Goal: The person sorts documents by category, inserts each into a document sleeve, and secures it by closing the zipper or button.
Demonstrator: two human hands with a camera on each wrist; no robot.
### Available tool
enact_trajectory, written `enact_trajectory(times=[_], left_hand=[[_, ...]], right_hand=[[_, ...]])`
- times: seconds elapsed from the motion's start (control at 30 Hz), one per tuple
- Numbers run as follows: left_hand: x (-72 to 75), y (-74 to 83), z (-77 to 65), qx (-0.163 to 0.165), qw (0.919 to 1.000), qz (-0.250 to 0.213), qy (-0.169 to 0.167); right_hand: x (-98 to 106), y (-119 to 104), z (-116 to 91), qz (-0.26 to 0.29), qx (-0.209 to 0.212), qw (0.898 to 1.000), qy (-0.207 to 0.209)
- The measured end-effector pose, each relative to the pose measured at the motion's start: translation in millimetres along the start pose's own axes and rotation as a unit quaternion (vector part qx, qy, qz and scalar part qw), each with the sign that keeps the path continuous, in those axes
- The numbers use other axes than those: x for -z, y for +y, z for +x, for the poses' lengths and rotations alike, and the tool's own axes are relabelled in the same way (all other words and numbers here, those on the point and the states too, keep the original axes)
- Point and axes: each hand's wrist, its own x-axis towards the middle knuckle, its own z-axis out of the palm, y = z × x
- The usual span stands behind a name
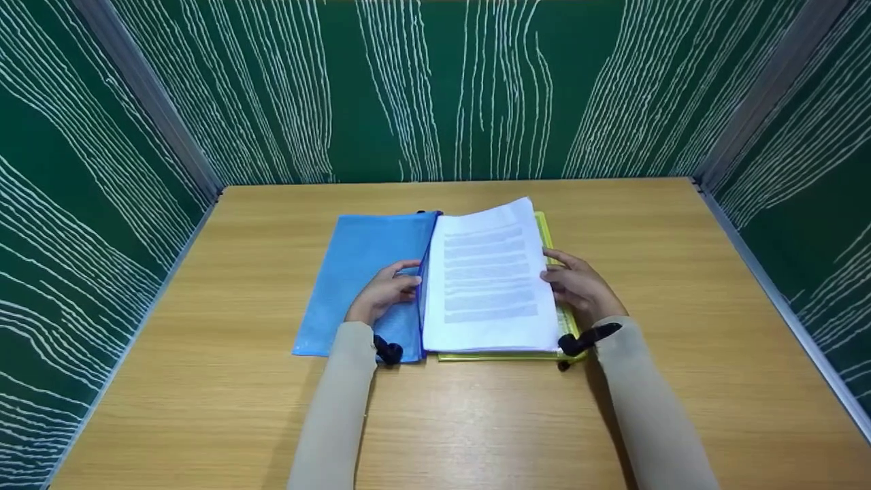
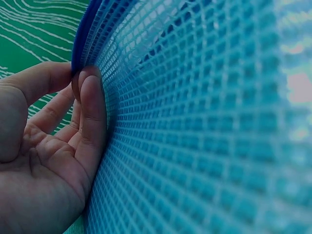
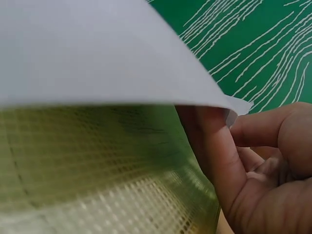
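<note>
A blue mesh zip pouch [image 1: 371,252] lies on the left of the table, its right edge lifted. My left hand [image 1: 386,291] pinches that raised edge; the left wrist view shows thumb and fingers [image 2: 90,112] at its dark blue rim. Printed white paper [image 1: 493,272] stands out of the edge on the right, its top corner curling up. With thumb and fingers, my right hand [image 1: 582,286] holds the paper's right side. Under the paper lies a yellow mesh pouch [image 1: 503,356], mostly hidden; the right wrist view shows its mesh [image 3: 73,161] below the raised sheet [image 3: 97,53].
Both pouches lie on a wooden table [image 1: 469,422]. Green panels [image 1: 442,88] with white wavy lines stand along its back and sides, joined by grey metal posts [image 1: 150,95]. Small black devices [image 1: 388,350] are worn at both sleeve cuffs.
</note>
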Motion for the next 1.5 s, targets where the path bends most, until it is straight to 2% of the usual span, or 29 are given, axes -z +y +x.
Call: enact_trajectory(times=[0.33, 0.57, 0.83, 1.07, 1.5], left_hand=[[-1.5, 0.1, -0.1, 0.005, 1.0000, 0.005, 0.003], [-4.5, 2.2, 1.4, 0.023, 0.9990, 0.035, 0.018], [-8.8, 10.5, -5.3, 0.026, 0.9985, 0.048, 0.007], [-8.1, 5.7, 0.4, 0.031, 0.9992, 0.023, 0.010], [-7.4, 4.7, 0.9, 0.027, 0.9995, 0.003, 0.015]], right_hand=[[-4, -1, -2, -0.017, 0.020, 0.999, -0.018], [-4, -3, -4, -0.016, 0.021, 1.000, -0.015], [-15, -3, -3, 0.046, 0.021, 0.998, -0.032], [-20, -1, 2, 0.047, 0.013, 0.998, -0.027], [-34, 2, 4, 0.065, 0.006, 0.998, -0.027]])
